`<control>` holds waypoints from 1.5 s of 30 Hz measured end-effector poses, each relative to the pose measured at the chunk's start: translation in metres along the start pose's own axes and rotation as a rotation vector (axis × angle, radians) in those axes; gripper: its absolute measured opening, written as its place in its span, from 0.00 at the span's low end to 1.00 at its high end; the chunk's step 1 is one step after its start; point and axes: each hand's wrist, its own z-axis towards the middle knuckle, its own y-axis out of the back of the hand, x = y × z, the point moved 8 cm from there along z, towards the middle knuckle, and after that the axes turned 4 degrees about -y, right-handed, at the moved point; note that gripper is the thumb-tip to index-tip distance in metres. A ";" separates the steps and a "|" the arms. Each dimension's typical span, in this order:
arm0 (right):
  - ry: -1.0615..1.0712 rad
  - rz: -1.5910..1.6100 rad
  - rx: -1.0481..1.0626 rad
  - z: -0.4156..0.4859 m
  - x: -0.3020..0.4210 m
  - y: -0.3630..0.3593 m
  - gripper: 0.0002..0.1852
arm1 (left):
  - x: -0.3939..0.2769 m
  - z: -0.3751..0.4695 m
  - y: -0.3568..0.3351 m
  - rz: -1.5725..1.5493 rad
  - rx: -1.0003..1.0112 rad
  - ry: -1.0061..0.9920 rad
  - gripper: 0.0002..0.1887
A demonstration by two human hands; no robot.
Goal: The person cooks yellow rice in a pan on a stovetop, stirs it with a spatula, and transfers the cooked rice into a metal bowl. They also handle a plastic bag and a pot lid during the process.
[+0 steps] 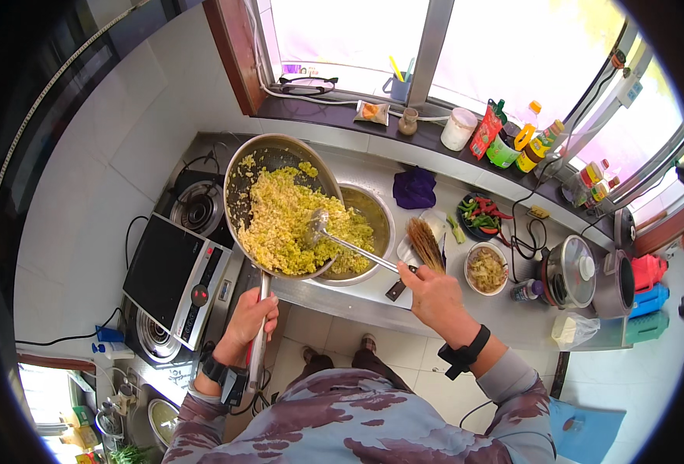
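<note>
My left hand grips the long metal handle of a wok, which tilts over the rim of a stainless steel bowl. Crumbly yellow-green food fills much of the wok and spills into the bowl. In my right hand is the handle of a metal ladle, its head down in the food. Just left of that hand a black-handled tool, perhaps a knife, lies partly under a straw brush.
An induction cooker stands at left over gas burners. Along the counter at right are a plate of chillies, a bowl of food and a lidded pot. A purple cloth lies behind. Bottles line the windowsill.
</note>
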 end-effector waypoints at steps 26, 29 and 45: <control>-0.083 0.180 0.067 0.021 -0.003 -0.012 0.30 | -0.009 0.001 0.001 0.052 -0.062 -0.037 0.08; -0.105 0.128 0.084 0.007 -0.010 -0.004 0.29 | -0.006 0.002 0.002 0.064 -0.050 -0.041 0.08; -0.610 1.281 0.332 0.053 -0.013 -0.093 0.23 | -0.021 0.006 -0.001 0.095 -0.051 -0.116 0.07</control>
